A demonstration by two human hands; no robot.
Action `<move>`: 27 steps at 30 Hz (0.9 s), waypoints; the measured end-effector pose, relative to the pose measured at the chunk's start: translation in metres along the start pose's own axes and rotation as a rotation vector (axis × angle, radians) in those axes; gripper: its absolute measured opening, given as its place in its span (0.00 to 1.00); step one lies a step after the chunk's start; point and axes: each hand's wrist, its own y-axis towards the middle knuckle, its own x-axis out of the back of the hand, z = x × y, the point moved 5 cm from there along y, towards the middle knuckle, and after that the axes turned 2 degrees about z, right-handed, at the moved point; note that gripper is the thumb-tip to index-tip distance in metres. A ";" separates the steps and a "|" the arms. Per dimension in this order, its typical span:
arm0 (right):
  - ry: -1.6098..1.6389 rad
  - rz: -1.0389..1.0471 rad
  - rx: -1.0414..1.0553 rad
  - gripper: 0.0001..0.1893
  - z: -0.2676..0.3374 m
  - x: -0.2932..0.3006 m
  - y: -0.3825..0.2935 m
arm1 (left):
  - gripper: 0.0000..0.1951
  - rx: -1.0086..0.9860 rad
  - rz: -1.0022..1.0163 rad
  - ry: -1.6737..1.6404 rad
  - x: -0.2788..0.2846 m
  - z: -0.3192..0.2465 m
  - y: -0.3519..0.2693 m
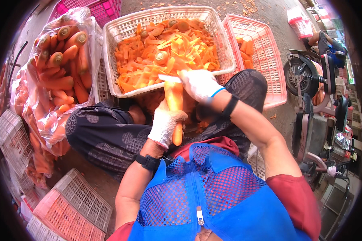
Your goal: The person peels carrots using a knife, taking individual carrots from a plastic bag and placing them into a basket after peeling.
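My left hand [168, 121], in a white knit glove, is closed around a carrot [174, 96] that stands nearly upright in the picture. A white-gloved right hand, my own [199, 85], grips a tool whose pale flat part [169, 78] lies across the carrot's upper end; the tool's kind is mostly hidden by the fingers. Just beyond both hands, a white plastic basket [169, 90] holds a heap of orange carrot peelings [181, 45] and a few cut carrot tops [161, 57].
Unpeeled carrots [55, 60] fill clear plastic bags at left. A pink-and-white crate [274, 72] at right holds carrot pieces [246, 49]. Stacked crates [75, 205] stand lower left, a magenta crate [102, 12] at the top. A wheeled vehicle [301, 75] and a person [331, 51] are at right.
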 end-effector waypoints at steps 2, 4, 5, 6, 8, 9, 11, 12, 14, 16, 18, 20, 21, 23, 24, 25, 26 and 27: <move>0.043 0.098 -0.003 0.13 0.007 0.018 -0.005 | 0.24 -0.010 -0.008 -0.053 0.003 -0.011 -0.007; 0.003 0.180 0.135 0.14 0.014 0.023 -0.017 | 0.24 -0.031 -0.003 -0.057 0.008 -0.008 -0.001; -0.020 0.175 0.217 0.14 0.021 0.024 -0.025 | 0.24 -0.041 -0.003 -0.059 0.010 -0.007 0.001; 0.024 0.127 0.195 0.15 0.020 0.017 -0.026 | 0.24 -0.012 0.022 -0.070 0.006 -0.007 0.002; -0.044 0.001 0.124 0.12 0.002 -0.006 -0.020 | 0.23 -0.035 0.022 -0.016 0.000 -0.008 0.007; -0.072 -0.058 0.100 0.11 0.007 -0.002 -0.014 | 0.23 -0.046 0.010 0.008 0.001 -0.007 0.009; -0.048 0.127 -0.017 0.15 0.009 -0.004 -0.009 | 0.22 -0.077 -0.028 0.038 0.010 0.001 0.015; -0.067 0.112 -0.009 0.15 0.011 -0.001 -0.007 | 0.22 -0.092 -0.036 0.043 0.009 -0.001 0.015; -0.074 0.094 -0.023 0.15 0.010 0.000 0.002 | 0.21 -0.021 -0.041 -0.019 0.007 -0.004 0.009; -0.055 0.093 -0.070 0.15 -0.002 -0.005 0.019 | 0.20 0.013 0.001 -0.003 0.000 -0.009 0.005; -0.192 0.135 -0.139 0.17 -0.032 -0.011 0.037 | 0.20 0.045 0.053 -0.012 -0.009 -0.008 -0.002; -0.119 0.086 -0.154 0.17 -0.061 -0.009 0.049 | 0.23 -0.007 0.060 0.021 -0.007 -0.007 0.001; 0.002 0.010 -0.189 0.17 -0.067 -0.006 0.054 | 0.23 -0.070 0.049 0.069 -0.003 -0.011 0.004; 0.728 -0.104 -0.420 0.15 -0.088 -0.012 0.038 | 0.25 0.010 0.004 -0.012 0.002 -0.011 0.000; 1.097 -0.085 -0.537 0.14 -0.087 -0.014 0.030 | 0.26 0.002 -0.002 -0.047 0.002 -0.010 -0.001; 1.466 -0.061 -0.652 0.14 -0.083 -0.020 0.023 | 0.26 -0.007 -0.007 -0.082 0.001 -0.009 -0.001; 1.629 -0.132 -0.614 0.15 -0.078 -0.021 0.024 | 0.26 -0.033 0.017 -0.082 -0.001 -0.010 -0.001; 1.786 -0.211 -0.574 0.15 -0.075 -0.022 0.024 | 0.27 -0.060 0.047 -0.081 -0.007 -0.010 0.000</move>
